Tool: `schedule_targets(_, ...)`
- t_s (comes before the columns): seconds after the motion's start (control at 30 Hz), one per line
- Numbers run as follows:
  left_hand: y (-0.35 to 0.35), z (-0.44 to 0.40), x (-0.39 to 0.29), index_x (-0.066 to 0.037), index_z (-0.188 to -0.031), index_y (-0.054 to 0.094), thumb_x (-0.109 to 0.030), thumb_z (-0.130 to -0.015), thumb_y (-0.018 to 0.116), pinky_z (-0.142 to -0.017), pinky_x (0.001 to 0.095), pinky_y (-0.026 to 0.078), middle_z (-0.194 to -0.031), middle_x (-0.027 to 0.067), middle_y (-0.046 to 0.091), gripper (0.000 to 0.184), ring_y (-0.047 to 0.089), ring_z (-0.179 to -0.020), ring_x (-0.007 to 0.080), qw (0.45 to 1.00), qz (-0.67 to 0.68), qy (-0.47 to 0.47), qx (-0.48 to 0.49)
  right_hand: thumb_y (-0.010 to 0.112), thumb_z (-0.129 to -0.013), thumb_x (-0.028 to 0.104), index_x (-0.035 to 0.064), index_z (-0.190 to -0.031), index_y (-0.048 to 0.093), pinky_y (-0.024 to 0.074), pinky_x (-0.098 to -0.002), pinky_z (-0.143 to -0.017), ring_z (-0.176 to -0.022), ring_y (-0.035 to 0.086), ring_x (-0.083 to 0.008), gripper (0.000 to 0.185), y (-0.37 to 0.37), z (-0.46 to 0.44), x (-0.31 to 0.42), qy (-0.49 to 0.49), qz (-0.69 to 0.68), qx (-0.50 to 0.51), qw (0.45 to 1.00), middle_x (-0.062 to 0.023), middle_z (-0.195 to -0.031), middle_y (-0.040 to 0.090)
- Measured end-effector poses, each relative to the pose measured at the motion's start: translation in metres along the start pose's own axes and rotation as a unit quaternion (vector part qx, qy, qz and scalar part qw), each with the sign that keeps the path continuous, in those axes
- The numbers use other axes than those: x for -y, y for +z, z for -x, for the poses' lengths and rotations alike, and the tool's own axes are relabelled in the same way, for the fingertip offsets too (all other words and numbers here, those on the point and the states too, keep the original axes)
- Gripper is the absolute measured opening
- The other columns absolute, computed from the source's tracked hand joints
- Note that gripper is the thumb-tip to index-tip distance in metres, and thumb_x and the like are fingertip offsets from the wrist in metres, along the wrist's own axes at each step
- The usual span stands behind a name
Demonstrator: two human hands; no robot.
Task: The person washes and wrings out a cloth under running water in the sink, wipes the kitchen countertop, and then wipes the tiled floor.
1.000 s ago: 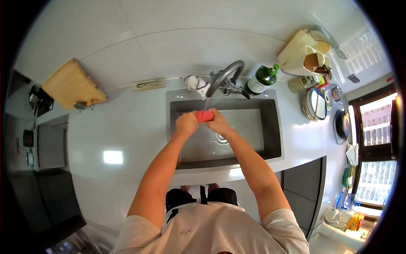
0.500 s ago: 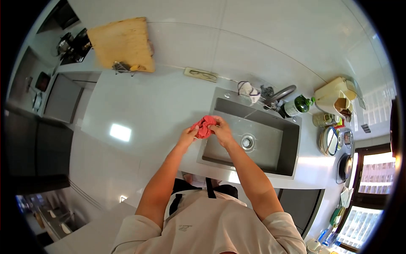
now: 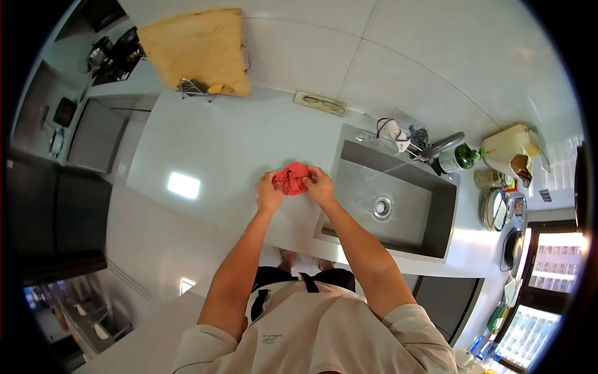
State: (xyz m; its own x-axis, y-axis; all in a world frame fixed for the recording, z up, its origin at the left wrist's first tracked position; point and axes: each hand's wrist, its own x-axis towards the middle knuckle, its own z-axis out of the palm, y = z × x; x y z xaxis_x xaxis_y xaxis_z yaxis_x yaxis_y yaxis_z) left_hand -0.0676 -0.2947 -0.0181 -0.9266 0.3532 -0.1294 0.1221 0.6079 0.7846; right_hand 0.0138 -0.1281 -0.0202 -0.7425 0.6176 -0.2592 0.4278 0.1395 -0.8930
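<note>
A crumpled red cloth (image 3: pixel 291 178) is bunched between my two hands, over the pale countertop (image 3: pixel 230 143) just left of the sink. My left hand (image 3: pixel 268 192) grips its left side with curled fingers. At the cloth's right side, my right hand (image 3: pixel 320 185) pinches it between thumb and fingers. The underside of the cloth is hidden, so I cannot tell whether it touches the counter. Close to my right forearm is the grey sink (image 3: pixel 430 206), with a round drain (image 3: pixel 382 207) in its floor.
A tap (image 3: pixel 445 143) and green bottle (image 3: pixel 458 158) stand behind the sink. A white cloth (image 3: pixel 393 131) hangs near the tap. The wooden cutting board (image 3: pixel 193 50) leans upright at the back left. Stacked plates (image 3: pixel 494 210) sit at the right.
My hands and the red cloth have shifted left, from the sink's left edge to over the counter. The cloth is bunched differently, and the camera view has turned slightly.
</note>
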Motion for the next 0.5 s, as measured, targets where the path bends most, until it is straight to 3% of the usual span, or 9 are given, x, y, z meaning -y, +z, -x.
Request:
schedule_targets(0.13,0.016,0.008,-0.054,-0.008,-0.134,0.065,0.002,-0.089,0.059,-0.108,0.0488,0.045,-0.137,0.0129,0.064,0.046,0.053,-0.127,0.0398,0.982,-0.088,0.159,-0.05,0.072,-0.095,0.008,0.0048,-0.136,0.064,0.0553,-0.0363,-0.102,-0.114,0.071,-0.0235,0.042,-0.04,0.009,-0.004,0.007,-0.003,-0.041,0.999,-0.0139,-0.124,0.074)
schedule_targets(0.5,0.196,0.054,-0.202,-0.003,-0.131,0.066,0.003,-0.09,0.056,-0.104,0.0481,0.05,-0.134,0.018,0.066,0.042,0.063,-0.119,0.0423,0.93,0.051,0.298,0.21,0.07,-0.092,0.004,0.0011,-0.129,0.068,0.0573,-0.0343,-0.095,-0.104,0.073,-0.0214,0.038,-0.247,0.033,-0.078,0.009,-0.066,-0.262,0.963,-0.0122,-0.114,0.077)
